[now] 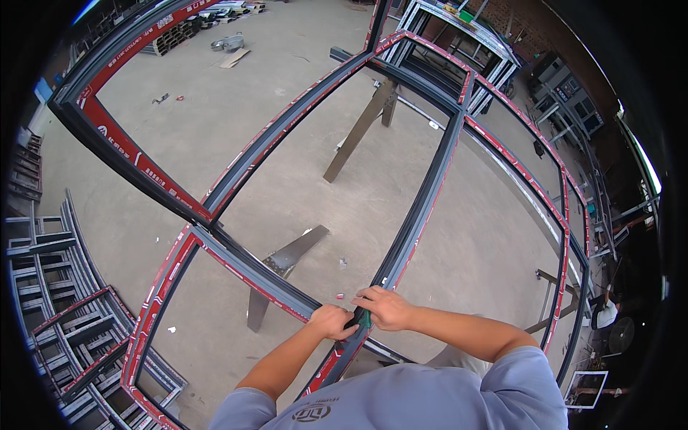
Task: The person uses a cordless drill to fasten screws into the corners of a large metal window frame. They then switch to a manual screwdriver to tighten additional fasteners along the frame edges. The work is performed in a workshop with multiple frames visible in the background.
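A large window frame point(430, 179) of dark grey profiles, with red protective film along many faces, stands spread out in front of me. Both hands are close together at a joint near my body, where a crossbar point(261, 279) meets a long bar point(416, 215). My left hand point(333, 322) has its fingers curled at the joint, next to a small dark piece; what they hold is mostly hidden. Just right of it, my right hand point(387, 308) is closed over the long bar, fingers bent down beside a small green piece point(365, 319) whose kind I cannot make out.
Metal support legs point(358, 132) stand beneath the frame. Stacked smaller frames point(64, 315) lie at the left, and bundled profiles point(172, 39) at the far left. A workbench point(459, 29) is at the back, with grey machines point(570, 97) and a round fan point(620, 335) at the right.
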Action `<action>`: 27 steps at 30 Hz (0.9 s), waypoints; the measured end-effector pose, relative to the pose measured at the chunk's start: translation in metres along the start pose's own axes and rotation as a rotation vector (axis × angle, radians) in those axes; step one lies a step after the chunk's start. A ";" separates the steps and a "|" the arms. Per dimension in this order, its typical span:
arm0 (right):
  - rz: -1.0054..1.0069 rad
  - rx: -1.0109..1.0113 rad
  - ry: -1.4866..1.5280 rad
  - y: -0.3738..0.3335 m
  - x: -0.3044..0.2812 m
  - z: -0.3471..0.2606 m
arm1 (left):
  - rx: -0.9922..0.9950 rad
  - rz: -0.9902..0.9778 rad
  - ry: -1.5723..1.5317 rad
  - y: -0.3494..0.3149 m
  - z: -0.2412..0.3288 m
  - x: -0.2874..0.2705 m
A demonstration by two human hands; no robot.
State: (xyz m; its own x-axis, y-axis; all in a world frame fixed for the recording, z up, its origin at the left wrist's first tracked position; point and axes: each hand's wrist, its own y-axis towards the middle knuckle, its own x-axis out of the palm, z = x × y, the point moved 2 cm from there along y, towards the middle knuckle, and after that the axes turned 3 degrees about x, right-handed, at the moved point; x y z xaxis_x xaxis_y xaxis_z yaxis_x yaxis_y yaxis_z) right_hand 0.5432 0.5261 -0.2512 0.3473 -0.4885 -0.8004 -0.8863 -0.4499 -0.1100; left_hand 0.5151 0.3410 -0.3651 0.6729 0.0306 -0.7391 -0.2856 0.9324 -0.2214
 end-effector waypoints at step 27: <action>-0.003 0.687 0.570 0.021 -0.050 0.049 | -0.208 0.079 0.023 -0.004 0.004 0.002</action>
State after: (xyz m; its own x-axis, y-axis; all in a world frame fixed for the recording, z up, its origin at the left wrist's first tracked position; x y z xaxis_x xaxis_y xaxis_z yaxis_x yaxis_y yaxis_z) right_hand 0.4919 0.5774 -0.2420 0.2876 -0.8681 -0.4046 -0.8094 0.0055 -0.5872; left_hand 0.5205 0.3387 -0.3635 0.6276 0.0904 -0.7733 -0.4730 0.8332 -0.2864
